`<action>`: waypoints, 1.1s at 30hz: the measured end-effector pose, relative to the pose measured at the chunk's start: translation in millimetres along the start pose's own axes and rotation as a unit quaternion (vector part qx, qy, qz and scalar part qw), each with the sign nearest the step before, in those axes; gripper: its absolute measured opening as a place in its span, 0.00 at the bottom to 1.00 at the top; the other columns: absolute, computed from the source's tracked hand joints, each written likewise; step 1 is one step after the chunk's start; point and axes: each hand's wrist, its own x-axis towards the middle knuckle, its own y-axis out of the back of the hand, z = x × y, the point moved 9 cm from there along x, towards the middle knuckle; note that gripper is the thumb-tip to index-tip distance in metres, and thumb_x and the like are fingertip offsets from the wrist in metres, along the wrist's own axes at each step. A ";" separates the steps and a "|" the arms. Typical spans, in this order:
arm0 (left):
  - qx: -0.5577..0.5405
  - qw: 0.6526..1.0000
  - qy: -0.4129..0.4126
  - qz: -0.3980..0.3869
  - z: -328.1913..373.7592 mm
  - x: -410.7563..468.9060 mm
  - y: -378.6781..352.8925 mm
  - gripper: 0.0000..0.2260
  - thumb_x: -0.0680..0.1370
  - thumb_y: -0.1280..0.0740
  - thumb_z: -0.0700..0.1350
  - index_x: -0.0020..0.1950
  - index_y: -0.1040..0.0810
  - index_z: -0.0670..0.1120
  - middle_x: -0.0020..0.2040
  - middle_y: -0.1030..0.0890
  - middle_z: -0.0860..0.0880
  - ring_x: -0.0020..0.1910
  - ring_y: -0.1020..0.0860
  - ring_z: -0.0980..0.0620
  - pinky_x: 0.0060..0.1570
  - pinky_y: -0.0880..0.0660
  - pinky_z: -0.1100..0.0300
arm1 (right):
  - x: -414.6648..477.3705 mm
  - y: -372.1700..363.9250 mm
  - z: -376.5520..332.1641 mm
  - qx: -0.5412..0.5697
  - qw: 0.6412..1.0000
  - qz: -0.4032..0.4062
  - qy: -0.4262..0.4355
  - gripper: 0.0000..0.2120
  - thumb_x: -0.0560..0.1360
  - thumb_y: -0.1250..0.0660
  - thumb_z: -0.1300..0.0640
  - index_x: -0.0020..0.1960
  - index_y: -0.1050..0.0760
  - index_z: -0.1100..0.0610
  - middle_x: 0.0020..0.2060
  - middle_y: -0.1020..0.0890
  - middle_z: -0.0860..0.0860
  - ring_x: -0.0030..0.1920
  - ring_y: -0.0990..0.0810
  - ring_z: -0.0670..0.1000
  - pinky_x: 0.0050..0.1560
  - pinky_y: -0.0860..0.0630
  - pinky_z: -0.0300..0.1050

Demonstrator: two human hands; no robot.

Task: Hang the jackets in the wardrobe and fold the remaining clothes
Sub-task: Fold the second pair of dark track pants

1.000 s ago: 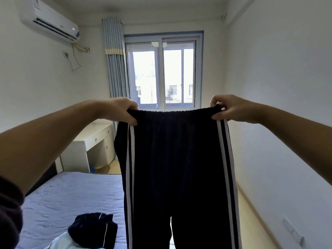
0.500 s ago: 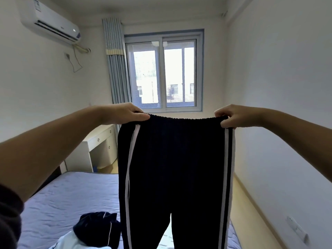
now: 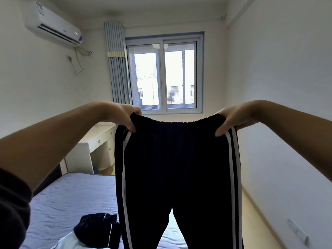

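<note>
Nearest, low on the left, a dark sleeve (image 3: 12,203) edges the view. Past it the bed (image 3: 68,194) carries a heap (image 3: 97,229) of dark cloth on something pale, just beside the hanging left leg of the trousers (image 3: 176,168). The trousers, dark with white side stripes, hang in the air over the bed, spread flat from the waistband, with the legs dropping out of view. The left hand (image 3: 124,117) pinches one corner of the waistband, thumb on the near face and fingers curled over the top. The right hand (image 3: 231,119) grips the other corner the same way. The likely step is laying them down to fold. The main risk, as I judge it, is that the leg ends, which cannot be seen, land bunched or crossed, so the fold sets in creases. The left leg could also drape over the heap, dragging it or leaving an uneven base. The elastic waistband sags a little between the hands, so one pinch could slip and let the trousers twist. Whether each pinch catches both layers of cloth I cannot tell. Further off stand a desk (image 3: 95,142) and the window (image 3: 164,78), well apart and no hazard.
</note>
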 end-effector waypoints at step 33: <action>0.005 0.981 -0.183 0.055 11.2 -25.2 -63.5 0.15 0.77 0.35 0.41 0.46 0.35 0.61 0.44 0.24 0.57 0.39 0.23 0.59 0.39 0.28 0.70 | 5.4 -39.0 -3.0 -0.148 0.988 0.027 0.040 0.29 0.75 0.48 0.69 0.61 0.36 0.36 0.45 0.23 0.55 0.33 0.28 0.53 0.29 0.28 0.42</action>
